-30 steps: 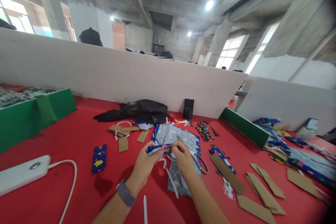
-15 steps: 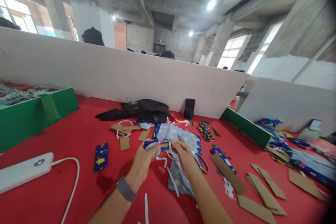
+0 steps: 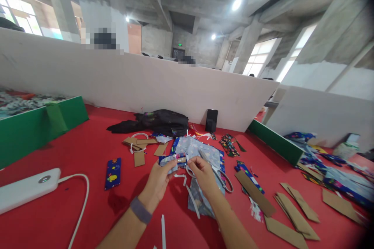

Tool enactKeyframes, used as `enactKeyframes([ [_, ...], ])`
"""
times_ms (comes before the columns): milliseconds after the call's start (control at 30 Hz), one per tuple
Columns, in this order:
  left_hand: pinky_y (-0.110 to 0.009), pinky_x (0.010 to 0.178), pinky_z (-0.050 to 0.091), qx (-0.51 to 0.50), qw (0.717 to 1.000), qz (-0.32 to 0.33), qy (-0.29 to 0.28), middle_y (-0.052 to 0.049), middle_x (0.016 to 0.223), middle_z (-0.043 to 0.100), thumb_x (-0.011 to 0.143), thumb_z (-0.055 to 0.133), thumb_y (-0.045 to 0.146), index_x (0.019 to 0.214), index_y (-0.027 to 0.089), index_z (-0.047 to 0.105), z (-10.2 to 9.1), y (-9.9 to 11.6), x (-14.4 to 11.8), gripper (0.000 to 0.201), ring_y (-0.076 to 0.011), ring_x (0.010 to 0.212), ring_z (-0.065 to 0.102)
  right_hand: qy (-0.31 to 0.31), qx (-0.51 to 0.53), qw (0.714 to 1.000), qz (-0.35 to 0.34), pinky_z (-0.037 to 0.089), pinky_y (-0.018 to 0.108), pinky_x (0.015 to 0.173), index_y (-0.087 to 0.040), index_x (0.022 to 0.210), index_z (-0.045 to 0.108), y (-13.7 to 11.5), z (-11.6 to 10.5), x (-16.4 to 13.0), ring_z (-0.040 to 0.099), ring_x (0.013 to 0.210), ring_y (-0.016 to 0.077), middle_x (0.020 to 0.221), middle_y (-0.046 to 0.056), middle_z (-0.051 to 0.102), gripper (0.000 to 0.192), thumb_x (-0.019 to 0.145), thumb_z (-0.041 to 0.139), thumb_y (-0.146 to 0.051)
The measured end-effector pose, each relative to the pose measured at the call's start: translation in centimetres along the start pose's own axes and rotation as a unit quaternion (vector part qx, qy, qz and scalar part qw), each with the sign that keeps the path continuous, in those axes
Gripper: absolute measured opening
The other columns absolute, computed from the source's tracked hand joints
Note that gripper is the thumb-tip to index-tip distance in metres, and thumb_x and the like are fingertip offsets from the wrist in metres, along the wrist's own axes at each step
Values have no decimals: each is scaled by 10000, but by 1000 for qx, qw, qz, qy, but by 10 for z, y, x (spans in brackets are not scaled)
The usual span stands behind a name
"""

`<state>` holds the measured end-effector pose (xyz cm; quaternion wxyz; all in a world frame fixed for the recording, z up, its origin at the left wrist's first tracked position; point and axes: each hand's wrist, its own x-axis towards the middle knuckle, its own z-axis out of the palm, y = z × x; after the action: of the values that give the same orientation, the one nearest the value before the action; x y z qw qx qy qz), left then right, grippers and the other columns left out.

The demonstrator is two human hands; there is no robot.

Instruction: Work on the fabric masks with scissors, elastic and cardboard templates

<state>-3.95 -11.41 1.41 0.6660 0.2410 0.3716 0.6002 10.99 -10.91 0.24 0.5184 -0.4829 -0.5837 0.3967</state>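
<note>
My left hand [image 3: 157,179] is closed around a small piece of blue patterned fabric [image 3: 166,159] folded over brown cardboard [image 3: 181,160], its pale underside showing. At the right end of this piece, the thumb and fingertips of my right hand [image 3: 203,173] pinch a narrow white strip [image 3: 187,158]; the exact grip is partly hidden. Under and behind both hands lies a larger fabric sheet [image 3: 187,144], pale side up with a blue patterned edge. Grey-handled scissors [image 3: 227,183] rest on it beside my right wrist. A loose white strip [image 3: 193,201] lies below my hands.
A finished-looking blue fabric rectangle [image 3: 112,174] and a white power bank [image 3: 32,188] with cable are at left. Cardboard strips [image 3: 295,214] lie at right. Behind are black cloth [image 3: 160,121], a phone [image 3: 211,120] and a white partition [image 3: 175,89]. Green boards [image 3: 274,142] border the table.
The fingertips of my right hand have shifted slightly left and turned at the end of the folded piece. My left hand keeps its hold, tilted a little differently.
</note>
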Motion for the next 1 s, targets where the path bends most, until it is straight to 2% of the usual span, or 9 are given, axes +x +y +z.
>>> enactKeyframes([
  [133, -272, 673, 544, -6, 1000, -9, -6, -64, 829, 711, 572, 740, 183, 838, 131, 665, -3, -1, 3, 281, -153, 725, 657, -17, -6, 1000, 10, 316, 234, 540, -185, 695, 580, 2, -3, 1, 401, 559, 115, 592, -28, 469, 301, 786, 528, -467],
  [200, -275, 676, 544, -9, 1000, -6, -2, -70, 838, 713, 575, 741, 184, 833, 129, 665, -4, -1, 4, 275, -157, 727, 659, -1, -24, 1000, 7, 344, 247, 560, -185, 751, 618, 1, -4, 2, 442, 587, 133, 624, -7, 516, 311, 804, 495, -466],
  [300, -269, 674, 542, -5, 1000, 9, 2, -76, 846, 717, 569, 748, 196, 821, 131, 663, -5, 0, 5, 274, -168, 746, 665, 52, -105, 992, -52, 387, 273, 645, -194, 821, 651, -1, -3, 3, 501, 672, 159, 725, 20, 581, 243, 791, 511, -391],
  [367, -262, 676, 539, 2, 1000, 21, 4, -74, 843, 720, 563, 752, 201, 811, 137, 659, -4, 0, 4, 272, -176, 767, 669, 78, -166, 978, -102, 388, 279, 678, -201, 794, 647, -2, -2, 2, 507, 687, 159, 725, 15, 572, 174, 768, 524, -321],
  [467, -254, 660, 534, 19, 999, 35, 22, -61, 800, 720, 546, 759, 205, 788, 144, 649, -1, 0, 2, 273, -172, 742, 670, 86, -236, 957, -145, 371, 280, 670, -209, 752, 632, -3, 0, -1, 503, 668, 151, 683, -3, 539, 128, 754, 514, -257],
  [600, -253, 632, 519, 50, 996, 64, 43, -43, 743, 707, 524, 774, 231, 784, 147, 632, 1, -2, 1, 308, -159, 681, 658, 81, -309, 935, -152, 341, 294, 689, -210, 746, 627, -2, 1, -3, 514, 673, 147, 690, -9, 550, 105, 744, 524, -227],
  [833, -186, 583, 440, 142, 981, 129, 24, 39, 631, 607, 605, 723, 251, 735, 160, 564, -1, -7, 1, 225, -81, 580, 556, 83, -377, 908, -164, 316, 304, 690, -205, 740, 609, -3, 2, -5, 532, 712, 163, 728, 10, 587, 105, 765, 507, -212],
  [1000, -201, 586, 420, 205, 969, 141, 10, 21, 663, 595, 671, 670, 309, 765, 165, 548, -4, -12, 1, 211, -96, 600, 535, 89, -402, 897, -165, 310, 308, 694, -205, 742, 606, -1, 3, -5, 531, 722, 165, 741, 12, 594, 98, 769, 511, -204],
])
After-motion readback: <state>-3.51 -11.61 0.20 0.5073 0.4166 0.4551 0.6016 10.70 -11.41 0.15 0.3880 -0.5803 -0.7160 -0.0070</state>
